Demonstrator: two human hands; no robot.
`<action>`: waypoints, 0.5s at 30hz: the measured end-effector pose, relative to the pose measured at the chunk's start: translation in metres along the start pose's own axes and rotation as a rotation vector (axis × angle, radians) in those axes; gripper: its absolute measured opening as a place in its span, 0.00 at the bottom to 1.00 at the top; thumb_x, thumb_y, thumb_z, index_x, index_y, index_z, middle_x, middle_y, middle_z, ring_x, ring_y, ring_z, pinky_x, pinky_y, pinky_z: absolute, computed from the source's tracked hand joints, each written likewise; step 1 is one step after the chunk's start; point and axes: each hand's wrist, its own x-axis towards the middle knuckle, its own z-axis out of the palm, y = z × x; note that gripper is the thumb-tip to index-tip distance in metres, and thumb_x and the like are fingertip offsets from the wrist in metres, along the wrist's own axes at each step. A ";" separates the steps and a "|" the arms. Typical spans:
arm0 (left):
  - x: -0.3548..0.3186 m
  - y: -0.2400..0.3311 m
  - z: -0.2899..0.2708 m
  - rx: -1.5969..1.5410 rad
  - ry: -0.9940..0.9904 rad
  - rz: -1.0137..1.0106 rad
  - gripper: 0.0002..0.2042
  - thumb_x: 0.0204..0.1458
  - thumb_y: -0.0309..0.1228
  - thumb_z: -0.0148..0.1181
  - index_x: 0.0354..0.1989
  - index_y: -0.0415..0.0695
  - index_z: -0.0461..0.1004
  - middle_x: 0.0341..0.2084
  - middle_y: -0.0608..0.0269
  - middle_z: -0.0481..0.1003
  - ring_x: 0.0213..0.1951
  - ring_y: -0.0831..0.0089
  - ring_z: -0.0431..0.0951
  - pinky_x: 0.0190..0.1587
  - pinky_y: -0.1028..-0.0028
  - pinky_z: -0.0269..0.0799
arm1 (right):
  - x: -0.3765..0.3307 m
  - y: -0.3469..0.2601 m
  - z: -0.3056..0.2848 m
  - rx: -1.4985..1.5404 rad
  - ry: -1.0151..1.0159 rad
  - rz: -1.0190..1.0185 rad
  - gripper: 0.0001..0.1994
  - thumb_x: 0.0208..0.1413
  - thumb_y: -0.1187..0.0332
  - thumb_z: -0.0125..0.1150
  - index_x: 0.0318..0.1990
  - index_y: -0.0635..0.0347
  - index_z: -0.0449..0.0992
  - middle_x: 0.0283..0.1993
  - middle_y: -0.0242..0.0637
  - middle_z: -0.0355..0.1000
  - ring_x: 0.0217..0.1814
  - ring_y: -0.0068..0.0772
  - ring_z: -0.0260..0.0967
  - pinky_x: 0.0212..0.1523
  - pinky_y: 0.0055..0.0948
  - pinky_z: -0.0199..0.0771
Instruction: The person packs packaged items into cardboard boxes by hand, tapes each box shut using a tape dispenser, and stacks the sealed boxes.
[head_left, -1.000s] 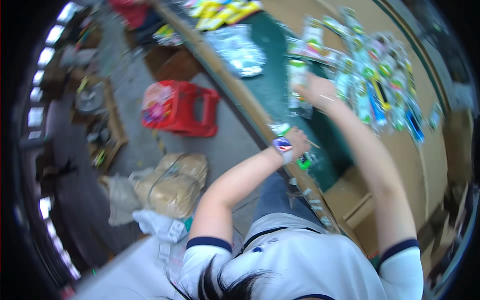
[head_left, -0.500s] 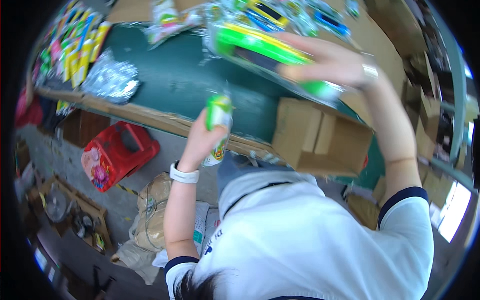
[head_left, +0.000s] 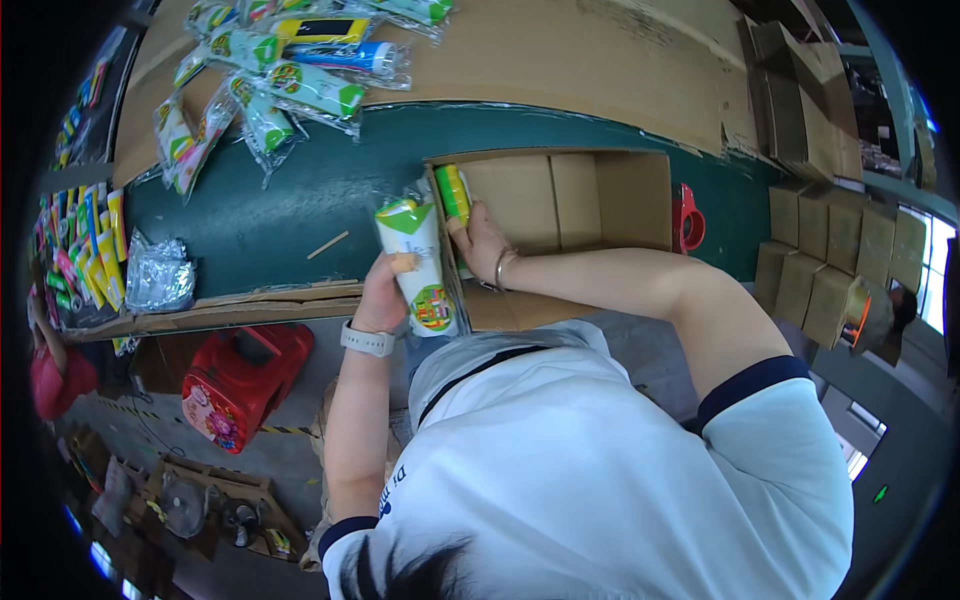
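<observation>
My left hand (head_left: 382, 292) is closed around a white and green tube-shaped package (head_left: 415, 240) in clear plastic wrap, held upright just left of a cardboard box (head_left: 637, 195). That box lies open at the front of the green table. Inside it, my right hand (head_left: 482, 245) grips a yellow and green package (head_left: 453, 192), which stands against the left wall. The fingertips of this hand are partly hidden by the package and the wall. Beyond that package, the brown inside of the box shows.
Several wrapped packages (head_left: 300, 85) lie in a heap at the far left. Silver wrapping (head_left: 160, 275) sits beside colourful tubes (head_left: 103, 240). A red tape dispenser (head_left: 688, 218) stands right of the box. Below the table edge is a red stool (head_left: 250, 385). Stacked cartons (head_left: 845, 235) stand at right.
My right hand has lowered the yellow and green package from above the table into the box. The box now sits squarer before me. My left hand still holds its package. The view has shifted.
</observation>
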 end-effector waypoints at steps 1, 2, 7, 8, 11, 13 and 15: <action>-0.002 -0.001 0.003 -0.035 0.040 0.023 0.22 0.44 0.32 0.52 0.50 0.37 0.64 0.40 0.58 0.72 0.40 0.68 0.74 0.44 0.70 0.69 | 0.002 0.011 0.006 -0.061 0.121 -0.183 0.30 0.57 0.49 0.40 0.52 0.73 0.53 0.47 0.60 0.62 0.48 0.57 0.63 0.48 0.41 0.64; -0.004 -0.002 0.004 -0.076 0.086 0.058 0.22 0.44 0.32 0.51 0.50 0.36 0.64 0.40 0.57 0.72 0.40 0.67 0.74 0.44 0.69 0.69 | 0.004 0.014 -0.002 -0.058 0.111 -0.184 0.30 0.57 0.49 0.40 0.52 0.73 0.53 0.47 0.60 0.62 0.48 0.57 0.63 0.48 0.41 0.64; -0.002 -0.011 0.009 -0.034 0.173 0.082 0.21 0.47 0.32 0.49 0.50 0.37 0.64 0.40 0.57 0.72 0.41 0.67 0.73 0.45 0.69 0.69 | 0.001 0.002 -0.031 -0.418 -0.227 -0.166 0.29 0.56 0.50 0.42 0.52 0.71 0.52 0.42 0.58 0.66 0.42 0.54 0.68 0.45 0.43 0.67; -0.002 -0.012 0.008 -0.065 0.166 0.088 0.20 0.47 0.32 0.49 0.50 0.37 0.64 0.40 0.57 0.72 0.41 0.67 0.73 0.45 0.69 0.69 | 0.004 0.000 -0.028 -0.449 -0.267 -0.108 0.31 0.56 0.48 0.41 0.53 0.71 0.51 0.38 0.56 0.69 0.42 0.50 0.70 0.46 0.42 0.67; -0.006 -0.008 0.003 -0.069 0.204 0.106 0.22 0.47 0.32 0.50 0.51 0.37 0.63 0.42 0.56 0.71 0.42 0.65 0.73 0.46 0.67 0.68 | 0.008 -0.002 -0.025 -0.429 -0.307 -0.066 0.29 0.57 0.50 0.42 0.54 0.68 0.53 0.35 0.56 0.71 0.37 0.52 0.71 0.40 0.42 0.69; -0.014 0.004 0.006 0.007 0.223 0.231 0.25 0.47 0.35 0.50 0.53 0.36 0.61 0.45 0.54 0.70 0.45 0.63 0.72 0.49 0.65 0.67 | 0.009 -0.038 -0.069 -0.619 -0.526 -0.148 0.29 0.55 0.49 0.45 0.54 0.65 0.56 0.35 0.55 0.71 0.38 0.48 0.71 0.40 0.39 0.70; -0.022 0.040 0.061 0.052 0.108 0.476 0.27 0.49 0.38 0.49 0.57 0.36 0.57 0.50 0.53 0.67 0.51 0.62 0.68 0.53 0.64 0.64 | -0.008 -0.071 -0.127 -0.456 -0.623 -0.243 0.29 0.51 0.47 0.52 0.52 0.62 0.62 0.36 0.49 0.72 0.38 0.38 0.72 0.40 0.33 0.70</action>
